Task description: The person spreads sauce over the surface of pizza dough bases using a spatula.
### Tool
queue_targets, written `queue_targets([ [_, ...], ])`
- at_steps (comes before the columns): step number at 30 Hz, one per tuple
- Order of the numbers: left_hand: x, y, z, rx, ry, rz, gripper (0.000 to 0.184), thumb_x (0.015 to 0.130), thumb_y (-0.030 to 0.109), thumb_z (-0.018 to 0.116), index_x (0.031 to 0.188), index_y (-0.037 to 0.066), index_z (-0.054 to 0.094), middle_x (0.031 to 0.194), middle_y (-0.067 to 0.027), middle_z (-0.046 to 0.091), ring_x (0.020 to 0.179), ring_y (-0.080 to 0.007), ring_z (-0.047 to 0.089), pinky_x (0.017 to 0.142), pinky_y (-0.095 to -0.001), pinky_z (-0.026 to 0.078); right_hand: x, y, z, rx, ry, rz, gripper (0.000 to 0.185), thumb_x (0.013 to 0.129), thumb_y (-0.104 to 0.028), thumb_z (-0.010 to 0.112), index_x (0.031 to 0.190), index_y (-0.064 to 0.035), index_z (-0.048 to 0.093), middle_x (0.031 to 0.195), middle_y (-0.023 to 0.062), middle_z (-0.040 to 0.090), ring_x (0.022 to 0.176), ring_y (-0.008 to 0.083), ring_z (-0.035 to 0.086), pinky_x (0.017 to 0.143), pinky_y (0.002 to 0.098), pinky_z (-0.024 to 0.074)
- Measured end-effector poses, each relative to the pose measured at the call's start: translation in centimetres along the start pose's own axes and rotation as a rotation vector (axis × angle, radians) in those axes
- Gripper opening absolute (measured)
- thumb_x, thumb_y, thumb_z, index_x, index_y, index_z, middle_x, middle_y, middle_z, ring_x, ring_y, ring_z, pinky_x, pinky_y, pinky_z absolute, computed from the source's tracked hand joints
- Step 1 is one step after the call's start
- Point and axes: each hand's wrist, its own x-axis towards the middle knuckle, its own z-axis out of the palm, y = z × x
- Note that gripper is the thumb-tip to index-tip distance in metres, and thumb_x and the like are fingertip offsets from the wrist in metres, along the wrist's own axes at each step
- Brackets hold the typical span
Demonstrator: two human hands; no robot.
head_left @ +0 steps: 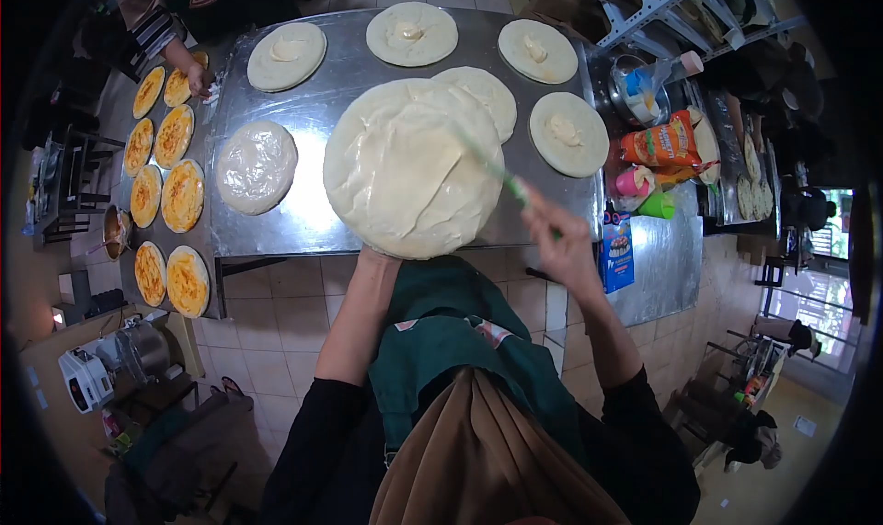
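Observation:
A large round of pale dough [405, 185] with cream spread over its top is held up above the metal table. My left hand [380, 258] supports it from below; its fingers are hidden and only the wrist shows at the near edge. In my right hand [557, 235], closed fingers grip a spatula [511, 183] by its green handle. The spatula's far end, blurred, lies over the cream on the round's right side. Partly behind the held piece is another dough round [485, 100]. A dough round with a cream dollop [568, 131] lies to the right.
The metal table [317, 229] bears more dough rounds [412, 36], some with cream dollops. Several orange-topped rounds [175, 137] lie at the left, where a co-worker's hand [199, 77] reaches in. An orange packet [659, 142], green cup [657, 205] and blue box [618, 249] stand right.

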Motion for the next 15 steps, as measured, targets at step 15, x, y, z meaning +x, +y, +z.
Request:
queue_targets([
  [15,0.4,0.8,0.4,-0.129,-0.084,0.015,0.068,0.091,0.051,0.045,0.144,0.013,0.029,0.147,-0.0096,0.034,0.133,-0.0304,0.035,0.109,-0.052,0.029,-4.5,-3.6,2.6,-0.217,-0.255,-0.221,0.05,0.082,-0.001,0.061,0.129,-0.0168,0.056,0.065,0.0077,0.051,0.056,0.0211,0.055,0.052,0.0331,0.0471],
])
